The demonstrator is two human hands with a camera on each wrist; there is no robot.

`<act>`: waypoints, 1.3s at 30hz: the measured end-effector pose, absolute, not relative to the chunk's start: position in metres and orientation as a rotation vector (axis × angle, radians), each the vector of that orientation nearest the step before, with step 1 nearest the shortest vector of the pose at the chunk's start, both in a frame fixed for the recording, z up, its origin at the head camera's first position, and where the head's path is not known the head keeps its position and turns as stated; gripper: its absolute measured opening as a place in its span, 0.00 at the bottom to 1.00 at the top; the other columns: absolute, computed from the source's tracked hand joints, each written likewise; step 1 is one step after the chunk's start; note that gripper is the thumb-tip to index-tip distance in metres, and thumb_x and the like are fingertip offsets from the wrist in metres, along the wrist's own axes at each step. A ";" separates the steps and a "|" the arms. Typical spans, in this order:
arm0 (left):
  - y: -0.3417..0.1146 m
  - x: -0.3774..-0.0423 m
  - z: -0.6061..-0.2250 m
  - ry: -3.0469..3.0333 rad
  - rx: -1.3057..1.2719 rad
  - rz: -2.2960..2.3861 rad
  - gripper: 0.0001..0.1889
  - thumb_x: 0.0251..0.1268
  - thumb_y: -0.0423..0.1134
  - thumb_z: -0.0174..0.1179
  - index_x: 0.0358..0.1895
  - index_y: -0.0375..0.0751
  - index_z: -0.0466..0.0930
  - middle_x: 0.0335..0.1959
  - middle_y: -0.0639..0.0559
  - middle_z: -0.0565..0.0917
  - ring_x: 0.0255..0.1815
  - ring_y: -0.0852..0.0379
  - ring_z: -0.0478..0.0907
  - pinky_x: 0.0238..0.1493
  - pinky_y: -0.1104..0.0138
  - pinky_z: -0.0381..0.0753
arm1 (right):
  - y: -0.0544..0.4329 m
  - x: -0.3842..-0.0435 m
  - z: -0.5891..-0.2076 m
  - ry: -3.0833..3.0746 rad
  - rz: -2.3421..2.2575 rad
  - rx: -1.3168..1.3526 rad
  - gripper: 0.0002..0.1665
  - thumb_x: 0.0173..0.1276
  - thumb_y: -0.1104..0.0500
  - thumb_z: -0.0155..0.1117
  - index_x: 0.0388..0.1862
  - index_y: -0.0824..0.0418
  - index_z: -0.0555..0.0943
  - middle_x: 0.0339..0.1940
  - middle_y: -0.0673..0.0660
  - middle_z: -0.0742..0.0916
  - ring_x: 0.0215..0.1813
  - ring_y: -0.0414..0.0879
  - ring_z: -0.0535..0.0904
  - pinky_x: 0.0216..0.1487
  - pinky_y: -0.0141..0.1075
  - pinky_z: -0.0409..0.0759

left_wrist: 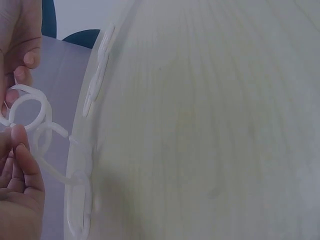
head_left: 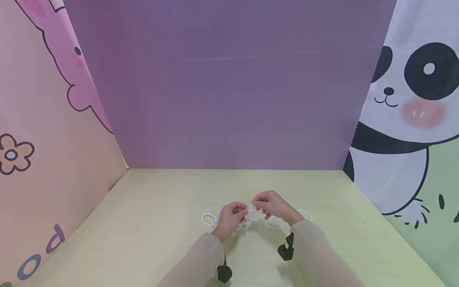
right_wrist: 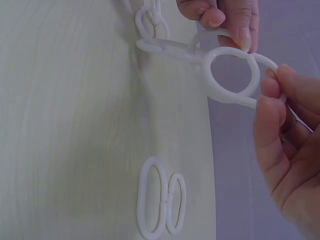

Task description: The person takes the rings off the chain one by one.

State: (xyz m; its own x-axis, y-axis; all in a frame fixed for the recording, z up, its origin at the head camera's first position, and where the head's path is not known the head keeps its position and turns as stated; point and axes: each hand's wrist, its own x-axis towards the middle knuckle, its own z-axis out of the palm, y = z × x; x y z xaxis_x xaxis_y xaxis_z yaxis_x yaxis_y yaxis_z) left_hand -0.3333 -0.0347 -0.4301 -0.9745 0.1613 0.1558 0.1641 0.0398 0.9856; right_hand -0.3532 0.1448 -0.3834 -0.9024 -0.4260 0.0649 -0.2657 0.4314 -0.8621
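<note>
My left hand (head_left: 231, 219) and right hand (head_left: 275, 206) meet above the table, both working on white plastic chain links. In the right wrist view, my right fingers pinch the far end of an open-ended link (right_wrist: 267, 62), which passes through or lies against a rounder-looking link (right_wrist: 209, 80). My left fingertips (right_wrist: 244, 39) pinch near the gap where the link ends meet. From there a joined chain (left_wrist: 80, 200) hangs down to the table on the left-hand side. Exactly how the held links interlock is partly hidden by fingers.
Two separate white links, a nearer one (head_left: 274, 223) and a farther one (head_left: 305, 214), lie on the pale wooden table (head_left: 161, 247) at the right. Chain links (head_left: 208, 219) rest left of my left hand. A purple panel (head_left: 229, 99) stands behind the table, with printed side walls.
</note>
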 end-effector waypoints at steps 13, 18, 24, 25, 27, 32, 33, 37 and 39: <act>-0.036 -0.337 -0.433 -2.251 -0.270 -2.132 0.10 0.61 0.31 0.59 0.43 0.26 0.76 0.34 0.39 0.81 0.22 0.62 0.75 0.31 0.68 0.77 | 0.144 -0.351 -0.381 2.534 -1.471 -0.619 0.11 0.68 0.59 0.57 0.38 0.67 0.80 0.29 0.62 0.80 0.25 0.45 0.69 0.24 0.41 0.79; -0.037 -0.338 -0.433 -2.241 -0.252 -2.138 0.11 0.61 0.30 0.59 0.43 0.26 0.77 0.35 0.37 0.81 0.21 0.62 0.74 0.28 0.71 0.76 | 0.148 -0.349 -0.380 2.526 -1.478 -0.581 0.11 0.67 0.57 0.58 0.38 0.65 0.81 0.29 0.62 0.80 0.25 0.44 0.69 0.25 0.40 0.79; -0.037 -0.339 -0.433 -2.230 -0.247 -2.140 0.10 0.61 0.30 0.59 0.42 0.26 0.77 0.36 0.37 0.81 0.20 0.63 0.75 0.28 0.73 0.75 | 0.158 -0.347 -0.380 2.535 -1.467 -0.586 0.13 0.68 0.56 0.58 0.40 0.65 0.80 0.29 0.59 0.80 0.26 0.45 0.70 0.26 0.41 0.79; -0.036 -0.338 -0.433 -2.228 -0.245 -2.140 0.10 0.61 0.30 0.59 0.42 0.26 0.77 0.36 0.37 0.81 0.20 0.62 0.75 0.28 0.72 0.75 | 0.161 -0.346 -0.379 2.536 -1.465 -0.587 0.13 0.68 0.56 0.58 0.41 0.66 0.80 0.29 0.58 0.80 0.26 0.46 0.70 0.26 0.41 0.79; -0.035 -0.337 -0.432 -2.229 -0.239 -2.137 0.10 0.61 0.30 0.59 0.42 0.26 0.77 0.35 0.39 0.81 0.21 0.62 0.75 0.29 0.71 0.76 | 0.166 -0.344 -0.379 2.536 -1.464 -0.573 0.14 0.68 0.56 0.58 0.41 0.66 0.80 0.28 0.57 0.80 0.26 0.46 0.70 0.26 0.41 0.79; -0.032 -0.330 -0.428 -2.224 -0.242 -2.135 0.10 0.61 0.30 0.59 0.42 0.26 0.77 0.36 0.38 0.81 0.21 0.62 0.75 0.29 0.70 0.76 | 0.179 -0.340 -0.380 2.537 -1.452 -0.567 0.14 0.67 0.56 0.59 0.41 0.67 0.80 0.29 0.61 0.80 0.25 0.45 0.70 0.25 0.40 0.79; -0.032 -0.330 -0.429 -2.225 -0.243 -2.136 0.10 0.61 0.30 0.59 0.42 0.26 0.77 0.36 0.38 0.81 0.21 0.62 0.75 0.29 0.70 0.76 | 0.182 -0.340 -0.381 2.539 -1.448 -0.571 0.13 0.67 0.57 0.59 0.41 0.67 0.80 0.30 0.61 0.80 0.25 0.46 0.70 0.25 0.40 0.78; -0.030 -0.330 -0.431 -2.229 -0.234 -2.144 0.10 0.61 0.30 0.59 0.43 0.25 0.76 0.37 0.37 0.81 0.20 0.63 0.75 0.29 0.71 0.76 | 0.191 -0.337 -0.381 2.528 -1.455 -0.576 0.13 0.67 0.58 0.59 0.40 0.68 0.80 0.29 0.61 0.80 0.25 0.47 0.70 0.25 0.42 0.78; -0.029 -0.332 -0.435 -2.228 -0.230 -2.149 0.11 0.61 0.30 0.59 0.44 0.25 0.76 0.37 0.37 0.81 0.21 0.63 0.75 0.30 0.70 0.76 | 0.195 -0.334 -0.380 2.522 -1.456 -0.570 0.14 0.67 0.58 0.58 0.41 0.69 0.79 0.28 0.59 0.80 0.26 0.47 0.70 0.25 0.42 0.78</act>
State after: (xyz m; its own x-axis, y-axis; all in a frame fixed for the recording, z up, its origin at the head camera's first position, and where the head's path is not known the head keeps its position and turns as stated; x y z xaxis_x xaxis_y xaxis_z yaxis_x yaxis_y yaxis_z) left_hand -0.3317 -0.0286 -0.4348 -0.9883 0.0805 0.1297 0.1325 0.0304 0.9907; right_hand -0.3343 0.1948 -0.3802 -0.9116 -0.4092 0.0399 -0.2392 0.4489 -0.8610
